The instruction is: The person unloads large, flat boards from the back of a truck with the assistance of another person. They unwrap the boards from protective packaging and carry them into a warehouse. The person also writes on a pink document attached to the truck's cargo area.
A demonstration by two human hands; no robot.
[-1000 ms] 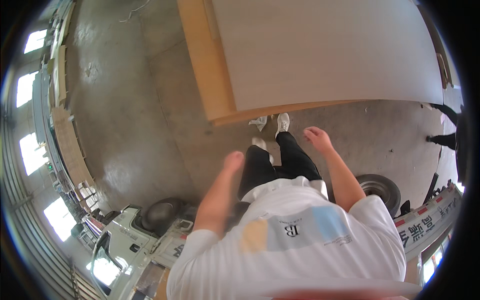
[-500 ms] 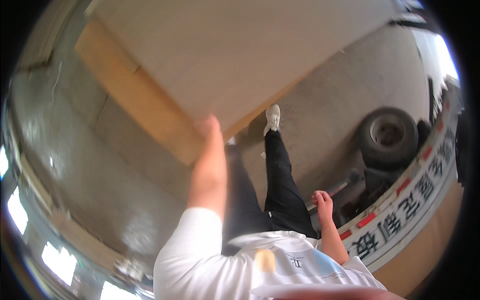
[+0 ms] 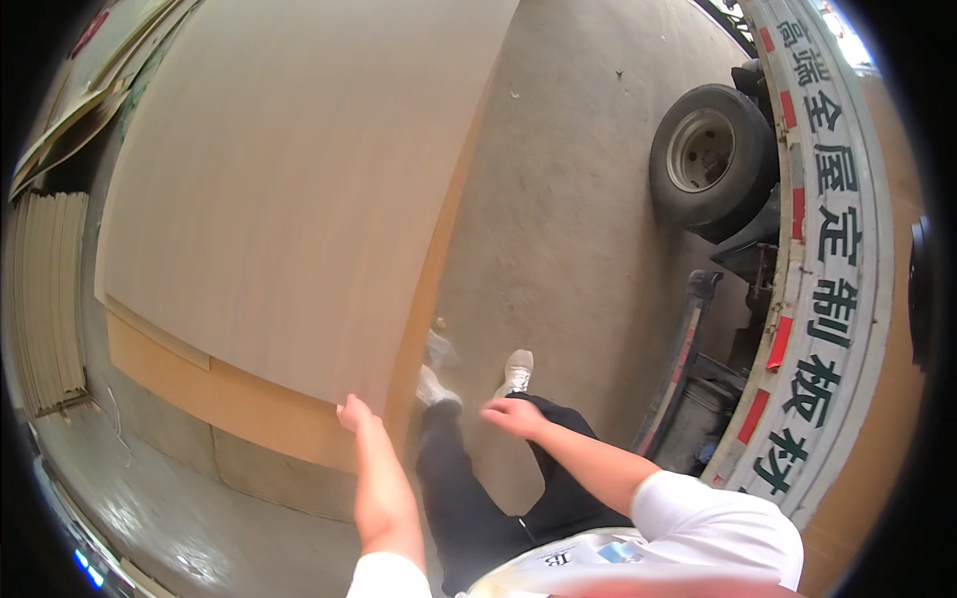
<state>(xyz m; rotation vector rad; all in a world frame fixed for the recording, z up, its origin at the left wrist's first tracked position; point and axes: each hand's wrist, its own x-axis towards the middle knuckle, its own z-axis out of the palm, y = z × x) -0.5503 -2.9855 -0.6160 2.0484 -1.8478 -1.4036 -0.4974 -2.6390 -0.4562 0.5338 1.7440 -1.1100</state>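
Observation:
A tall stack of large flat boards fills the upper left, its top a grey-beige board [image 3: 289,189] with yellow-brown side faces [image 3: 239,404]. At the stack's near right corner is my left hand [image 3: 358,412], its fingers closed on the top board's edge; the fingertips are partly hidden. My right hand [image 3: 515,417] hangs in the air over my legs, right of that corner. It holds nothing, and its fingers are loosely stretched and slightly blurred.
On the right stands a truck with a black tyre [image 3: 713,159] and a white side rail [image 3: 837,289] bearing red strips. Upright panels [image 3: 48,299] lean at the far left. Concrete floor [image 3: 558,199] lies between the stack and the truck.
My view has turned right, and the stack now sits farther left. My left hand has stayed at the stack's corner. My right hand has swung forward from beside my hip.

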